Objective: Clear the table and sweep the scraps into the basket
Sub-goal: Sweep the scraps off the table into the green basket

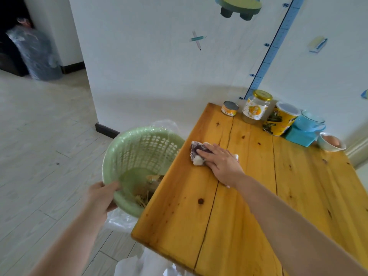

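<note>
Head view: the near corner of the counter (229, 226) sits low centre. Its left edge runs diagonally up to the far corner at the wall (149, 66). White plastic bags (121, 221) lie on the floor (39, 136) below that edge.

Left hand (101, 198) grips the near rim of the green basket (139, 148), thumb over the rim. The basket is tilted toward the counter, and its far side is hidden behind the left edge about mid-length. The scraps (147, 189) lie in its bottom, partly hidden by the edge.

Right hand (221, 162) lies flat with fingers straight, pressing a crumpled cloth (196, 153) onto the boards just inside the left edge, level with the basket. The cloth is near the edge but not over it.

Open boards run from the hand back to the near corner and across to the right edge. Open floor lies left of the basket.

Far row along the wall: can (229, 108), jar (256, 106), yellow tub (280, 119), blue mug (310, 121) over a blue box (298, 137), and a white bowl (331, 144) near the right edge.
</note>
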`<state>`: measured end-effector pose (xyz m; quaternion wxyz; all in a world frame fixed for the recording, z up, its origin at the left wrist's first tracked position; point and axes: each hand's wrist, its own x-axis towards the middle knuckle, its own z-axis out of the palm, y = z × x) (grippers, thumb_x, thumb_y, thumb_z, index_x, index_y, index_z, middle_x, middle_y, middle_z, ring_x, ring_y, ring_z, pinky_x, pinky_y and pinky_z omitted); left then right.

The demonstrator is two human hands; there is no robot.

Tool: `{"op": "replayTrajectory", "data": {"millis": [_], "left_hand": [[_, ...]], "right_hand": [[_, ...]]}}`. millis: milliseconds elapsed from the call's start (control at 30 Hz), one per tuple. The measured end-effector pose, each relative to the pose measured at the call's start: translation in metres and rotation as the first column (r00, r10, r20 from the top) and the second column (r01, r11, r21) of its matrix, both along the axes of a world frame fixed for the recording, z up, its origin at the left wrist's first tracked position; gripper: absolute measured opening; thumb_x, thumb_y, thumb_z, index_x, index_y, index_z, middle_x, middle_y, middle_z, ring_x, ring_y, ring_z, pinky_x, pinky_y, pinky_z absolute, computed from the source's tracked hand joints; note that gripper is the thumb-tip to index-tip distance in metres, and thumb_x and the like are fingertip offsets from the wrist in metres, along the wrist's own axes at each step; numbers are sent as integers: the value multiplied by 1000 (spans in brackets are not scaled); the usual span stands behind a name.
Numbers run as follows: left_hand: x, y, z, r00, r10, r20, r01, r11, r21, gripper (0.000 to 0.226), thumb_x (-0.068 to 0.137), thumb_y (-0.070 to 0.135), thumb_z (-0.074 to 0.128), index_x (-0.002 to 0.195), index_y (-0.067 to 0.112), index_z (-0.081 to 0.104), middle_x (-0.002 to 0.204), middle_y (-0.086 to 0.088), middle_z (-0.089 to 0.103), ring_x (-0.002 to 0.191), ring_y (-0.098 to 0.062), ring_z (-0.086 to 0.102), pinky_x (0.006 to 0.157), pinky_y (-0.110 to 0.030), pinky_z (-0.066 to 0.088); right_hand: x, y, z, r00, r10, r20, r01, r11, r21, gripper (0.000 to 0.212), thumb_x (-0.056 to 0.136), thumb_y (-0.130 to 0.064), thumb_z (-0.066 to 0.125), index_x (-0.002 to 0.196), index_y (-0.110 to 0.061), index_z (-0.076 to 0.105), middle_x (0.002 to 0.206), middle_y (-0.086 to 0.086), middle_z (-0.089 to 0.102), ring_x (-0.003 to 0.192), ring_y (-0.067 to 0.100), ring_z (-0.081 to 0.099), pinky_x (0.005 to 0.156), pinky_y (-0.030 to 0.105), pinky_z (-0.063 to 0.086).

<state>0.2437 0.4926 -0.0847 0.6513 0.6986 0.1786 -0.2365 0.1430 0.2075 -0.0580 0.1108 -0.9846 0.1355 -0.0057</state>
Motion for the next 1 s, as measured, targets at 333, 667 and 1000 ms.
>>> {"op": "replayTrajectory", "data": {"millis": [333, 667, 1000], "left_hand": [[38, -60, -18, 994, 104, -18, -103, 994, 31, 18, 86, 0, 55, 70, 5, 49, 68, -16, 54, 58, -25, 53, 53, -33, 45], [68, -96, -29, 994, 113, 4, -113, 993, 22, 15, 87, 3, 55, 73, 6, 51, 72, -14, 58, 60, -24, 57, 48, -29, 47], [54, -100, -31, 997, 72, -23, -72, 997, 20, 15, 87, 3, 55, 74, 4, 50, 70, -15, 56, 59, -25, 55, 28, -19, 43]], "right_hand": [[94, -92, -2, 988, -143, 56, 146, 987, -61, 42, 99, -26, 35, 140, -39, 34, 152, -6, 29, 141, 21, 16, 115, 43, 16], [136, -159, -2, 968, -230, 102, 242, 961, -136, 40, 99, -30, 34, 137, -41, 38, 146, -6, 35, 132, 25, 25, 107, 44, 23], [66, -177, -4, 810, -567, 152, 585, 801, -129, 41, 98, -30, 37, 138, -38, 38, 143, 1, 37, 126, 29, 32, 104, 45, 29]]}}
